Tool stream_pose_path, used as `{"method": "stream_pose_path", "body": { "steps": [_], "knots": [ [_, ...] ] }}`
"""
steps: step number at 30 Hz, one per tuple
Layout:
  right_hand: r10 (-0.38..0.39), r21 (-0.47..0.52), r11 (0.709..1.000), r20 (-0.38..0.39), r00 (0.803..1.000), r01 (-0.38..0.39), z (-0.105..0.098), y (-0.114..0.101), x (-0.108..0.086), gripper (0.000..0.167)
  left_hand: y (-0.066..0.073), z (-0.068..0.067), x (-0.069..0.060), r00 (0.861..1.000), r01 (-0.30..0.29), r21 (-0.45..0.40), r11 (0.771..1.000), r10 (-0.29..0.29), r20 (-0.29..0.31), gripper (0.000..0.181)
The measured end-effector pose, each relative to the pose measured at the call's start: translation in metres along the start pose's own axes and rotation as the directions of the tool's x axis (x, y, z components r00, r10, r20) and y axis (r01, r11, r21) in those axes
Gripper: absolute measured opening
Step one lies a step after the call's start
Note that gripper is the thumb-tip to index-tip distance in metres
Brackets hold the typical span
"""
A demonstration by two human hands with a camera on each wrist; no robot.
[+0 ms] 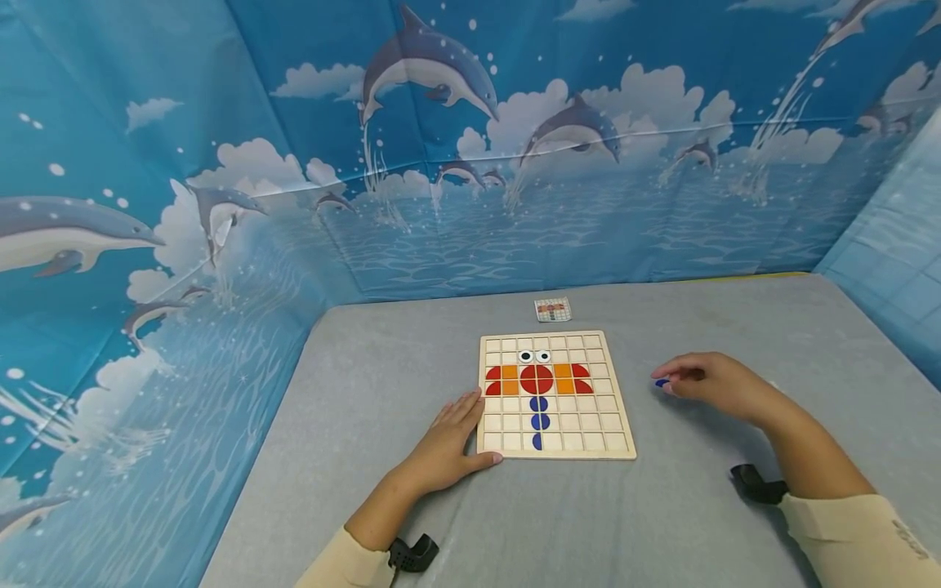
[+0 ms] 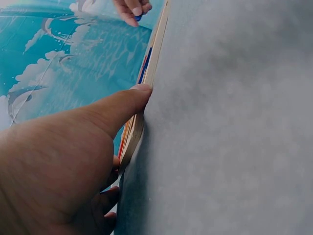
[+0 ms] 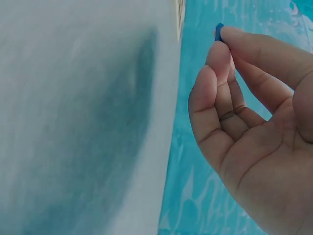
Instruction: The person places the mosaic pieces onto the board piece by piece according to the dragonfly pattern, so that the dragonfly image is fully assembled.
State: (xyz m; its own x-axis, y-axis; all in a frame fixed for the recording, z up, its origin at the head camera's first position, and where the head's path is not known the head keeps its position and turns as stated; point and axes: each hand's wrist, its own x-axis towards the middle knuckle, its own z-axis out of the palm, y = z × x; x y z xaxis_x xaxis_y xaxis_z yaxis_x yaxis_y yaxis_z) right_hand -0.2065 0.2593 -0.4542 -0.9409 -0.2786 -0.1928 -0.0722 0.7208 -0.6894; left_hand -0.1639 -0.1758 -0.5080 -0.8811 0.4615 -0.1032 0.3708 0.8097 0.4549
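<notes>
A square wooden grid board [image 1: 588, 420] lies on the table, bearing coloured flat pieces. Two eye pieces [image 1: 534, 357] sit near its top, above a red circle [image 1: 536, 379] with orange squares [image 1: 564, 378] and red quarter-circles on either side. Below runs a column of blue pieces [image 1: 540, 421], ending in a single blue half-circle [image 1: 537, 442]. My left hand [image 1: 443, 447] rests at the board's lower left corner, thumb against the front edge, fingers along the left side. Right of the board, my right hand [image 1: 709, 384] pinches a small blue piece [image 3: 219, 32] between thumb and fingertips.
Behind the board lies a small picture card [image 1: 553, 309] with a similar coloured pattern. The grey table [image 1: 397, 351] is bordered at the back and left by a blue dolphin-print curtain [image 1: 441, 237]. Black wrist devices [image 1: 757, 483] hang at both wrists.
</notes>
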Motion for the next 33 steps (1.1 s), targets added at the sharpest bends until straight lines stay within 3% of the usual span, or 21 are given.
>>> {"method": "stream_pose_path", "body": {
  "steps": [9, 15, 23, 33],
  "knots": [
    [-0.054, 0.026, 0.998, -0.081, 0.995, 0.057, 0.005, -0.019, -0.005, 0.026, 0.000, 0.000, 0.000, 1.000, -0.004, -0.006, 1.000, 0.004, -0.001, 0.095],
    [-0.048, 0.073, 0.996, -0.107, 0.993, 0.056, 0.010, -0.034, -0.008, 0.025, -0.001, 0.000, 0.000, 1.000, -0.005, -0.011, 1.000, 0.005, -0.003, 0.095],
    [-0.052, 0.159, 0.985, -0.072, 0.996, 0.063, 0.025, -0.058, -0.010, 0.026, 0.000, 0.000, 0.000, 1.000, -0.004, -0.004, 1.000, 0.004, -0.001, 0.095],
    [-0.152, 0.138, 0.978, -0.038, 0.988, 0.156, 0.049, -0.079, -0.006, 0.018, -0.001, 0.000, 0.000, 1.000, 0.005, -0.007, 1.000, -0.005, 0.000, 0.095]
  ]
}}
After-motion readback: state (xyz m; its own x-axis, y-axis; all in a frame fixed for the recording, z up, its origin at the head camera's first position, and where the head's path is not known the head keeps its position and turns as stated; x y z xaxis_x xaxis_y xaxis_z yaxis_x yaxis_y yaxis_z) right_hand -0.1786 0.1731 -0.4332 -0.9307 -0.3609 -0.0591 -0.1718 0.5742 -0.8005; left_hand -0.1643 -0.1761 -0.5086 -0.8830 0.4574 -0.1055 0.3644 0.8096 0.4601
